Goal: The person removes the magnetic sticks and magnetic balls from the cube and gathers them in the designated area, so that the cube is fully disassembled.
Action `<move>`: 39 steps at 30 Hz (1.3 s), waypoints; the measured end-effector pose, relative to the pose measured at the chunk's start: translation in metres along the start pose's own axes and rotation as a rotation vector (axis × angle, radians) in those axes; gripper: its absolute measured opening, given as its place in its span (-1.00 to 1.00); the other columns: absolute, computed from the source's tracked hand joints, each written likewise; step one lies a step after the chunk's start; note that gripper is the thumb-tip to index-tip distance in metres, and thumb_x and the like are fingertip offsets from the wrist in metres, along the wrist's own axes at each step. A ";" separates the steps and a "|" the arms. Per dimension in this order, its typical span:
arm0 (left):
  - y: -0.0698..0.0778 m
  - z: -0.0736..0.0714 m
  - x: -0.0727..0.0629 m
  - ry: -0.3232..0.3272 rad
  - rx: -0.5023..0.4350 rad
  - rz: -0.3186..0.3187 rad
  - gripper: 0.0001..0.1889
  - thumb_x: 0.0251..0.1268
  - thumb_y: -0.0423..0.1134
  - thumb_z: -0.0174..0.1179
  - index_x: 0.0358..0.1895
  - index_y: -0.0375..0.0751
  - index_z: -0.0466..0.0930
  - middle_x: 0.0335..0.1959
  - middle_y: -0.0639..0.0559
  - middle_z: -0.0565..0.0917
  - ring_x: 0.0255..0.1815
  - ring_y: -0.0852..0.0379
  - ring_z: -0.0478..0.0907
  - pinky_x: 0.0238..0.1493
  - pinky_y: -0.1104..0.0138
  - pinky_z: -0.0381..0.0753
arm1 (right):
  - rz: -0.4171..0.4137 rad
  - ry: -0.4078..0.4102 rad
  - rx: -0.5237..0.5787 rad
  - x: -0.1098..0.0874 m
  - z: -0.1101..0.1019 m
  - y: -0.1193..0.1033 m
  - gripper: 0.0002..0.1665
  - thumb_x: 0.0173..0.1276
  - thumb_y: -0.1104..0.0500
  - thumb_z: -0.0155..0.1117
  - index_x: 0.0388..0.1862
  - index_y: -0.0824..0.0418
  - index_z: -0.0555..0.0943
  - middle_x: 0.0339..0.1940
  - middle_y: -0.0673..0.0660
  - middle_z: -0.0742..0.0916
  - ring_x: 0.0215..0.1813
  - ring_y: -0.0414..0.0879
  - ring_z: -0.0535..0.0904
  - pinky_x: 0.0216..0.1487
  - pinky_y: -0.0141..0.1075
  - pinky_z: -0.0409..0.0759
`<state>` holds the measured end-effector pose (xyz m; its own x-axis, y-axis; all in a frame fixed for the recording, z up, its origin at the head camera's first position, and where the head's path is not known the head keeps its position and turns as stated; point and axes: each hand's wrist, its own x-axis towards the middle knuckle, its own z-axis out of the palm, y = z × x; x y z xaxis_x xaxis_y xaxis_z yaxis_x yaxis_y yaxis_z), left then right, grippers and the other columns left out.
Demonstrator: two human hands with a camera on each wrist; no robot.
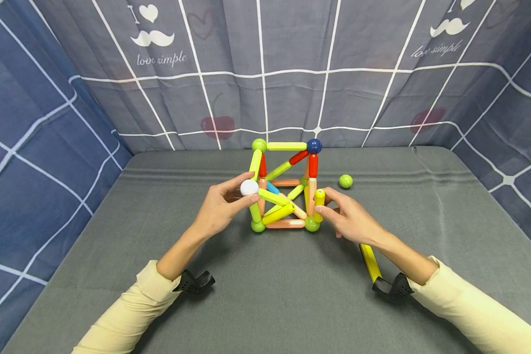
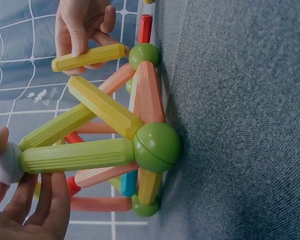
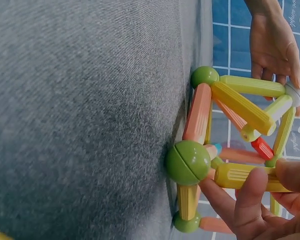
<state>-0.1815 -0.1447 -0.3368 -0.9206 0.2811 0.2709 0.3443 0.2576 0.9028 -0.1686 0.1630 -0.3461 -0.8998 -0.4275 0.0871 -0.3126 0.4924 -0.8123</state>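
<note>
My left hand pinches a white ball at the upper front left of a magnetic stick-and-ball frame. From that ball a lime stick runs down to a green ball, and another lime stick slants inward. A yellow stick leans up from the same green ball. My right hand holds a separate yellow stick between thumb and fingers, its lower end close to the front right green ball. A dark blue ball tops the back right corner.
A loose green ball lies right of the frame on the grey cloth surface. Another yellow stick lies by my right wrist. Behind hangs a grey-blue checked curtain. Black straps show at both wrists.
</note>
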 end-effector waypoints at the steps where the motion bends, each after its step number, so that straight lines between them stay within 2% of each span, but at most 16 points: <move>1: 0.000 0.000 0.000 0.000 -0.003 0.001 -0.45 0.25 -0.28 0.37 0.33 -0.14 0.51 0.09 -0.11 0.65 -0.05 -0.05 0.64 -0.15 0.29 0.61 | 0.003 0.005 -0.002 -0.001 -0.001 0.000 -0.84 0.53 0.13 0.16 -0.04 0.17 0.49 -0.27 0.15 0.56 -0.70 -0.04 0.47 -0.61 -0.23 0.47; 12: -0.001 0.000 0.000 -0.003 -0.013 0.003 -0.44 0.26 -0.28 0.37 0.34 -0.13 0.51 0.12 -0.10 0.64 0.00 -0.15 0.62 -0.13 0.28 0.62 | 0.028 0.020 0.020 -0.011 -0.005 0.001 -0.74 0.51 0.13 0.19 0.04 0.26 0.50 -0.16 0.16 0.59 -0.66 -0.05 0.46 -0.62 -0.23 0.50; 15: -0.001 0.000 0.000 -0.002 -0.009 0.005 -0.44 0.26 -0.28 0.37 0.34 -0.13 0.50 0.12 -0.10 0.64 -0.01 -0.14 0.62 -0.13 0.28 0.62 | 0.016 0.027 0.030 -0.012 -0.004 0.001 -0.76 0.50 0.14 0.20 0.02 0.26 0.51 -0.16 0.17 0.60 -0.66 -0.05 0.46 -0.64 -0.23 0.50; 20: -0.001 0.000 0.000 -0.004 -0.001 0.001 -0.44 0.26 -0.27 0.37 0.35 -0.12 0.50 0.12 -0.10 0.64 -0.01 -0.09 0.63 -0.12 0.27 0.61 | 0.011 0.059 0.025 -0.015 -0.004 -0.002 -0.75 0.49 0.14 0.22 0.02 0.26 0.54 -0.14 0.17 0.65 -0.57 0.06 0.52 -0.63 -0.23 0.52; 25: -0.001 0.000 0.000 -0.006 0.002 0.008 -0.44 0.26 -0.27 0.37 0.35 -0.13 0.50 0.13 -0.10 0.63 -0.01 -0.09 0.63 -0.12 0.27 0.61 | 0.019 0.096 0.027 -0.017 -0.006 -0.001 -0.75 0.46 0.15 0.25 0.02 0.25 0.56 -0.21 0.16 0.66 -0.51 0.07 0.56 -0.58 -0.23 0.55; 29: -0.001 0.000 0.000 -0.008 -0.003 0.006 -0.44 0.26 -0.27 0.37 0.35 -0.12 0.50 0.11 -0.10 0.64 -0.01 -0.10 0.62 -0.12 0.26 0.61 | 0.019 0.122 0.054 -0.019 -0.008 0.000 -0.65 0.43 0.19 0.29 0.14 0.25 0.54 -0.20 0.19 0.64 -0.47 0.07 0.60 -0.57 -0.21 0.57; 34: -0.001 -0.001 0.000 -0.009 -0.004 0.003 -0.44 0.26 -0.28 0.36 0.35 -0.13 0.50 0.09 -0.10 0.65 -0.02 -0.11 0.62 -0.12 0.26 0.61 | -0.002 0.153 0.080 -0.025 -0.011 0.002 -0.41 0.40 0.26 0.30 0.38 0.19 0.40 -0.18 0.25 0.62 -0.65 0.00 0.53 -0.62 -0.21 0.53; 39: -0.002 -0.001 0.000 -0.010 -0.005 0.003 -0.43 0.25 -0.28 0.37 0.35 -0.13 0.50 0.07 -0.11 0.66 -0.04 -0.11 0.63 -0.11 0.27 0.60 | -0.014 0.179 0.070 -0.035 -0.014 0.005 -0.42 0.38 0.28 0.32 0.34 0.12 0.40 -0.25 0.23 0.65 -0.73 -0.02 0.47 -0.68 -0.20 0.50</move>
<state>-0.1824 -0.1459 -0.3378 -0.9177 0.2913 0.2702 0.3461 0.2520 0.9037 -0.1433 0.1906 -0.3452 -0.9373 -0.2888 0.1949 -0.3091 0.4310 -0.8478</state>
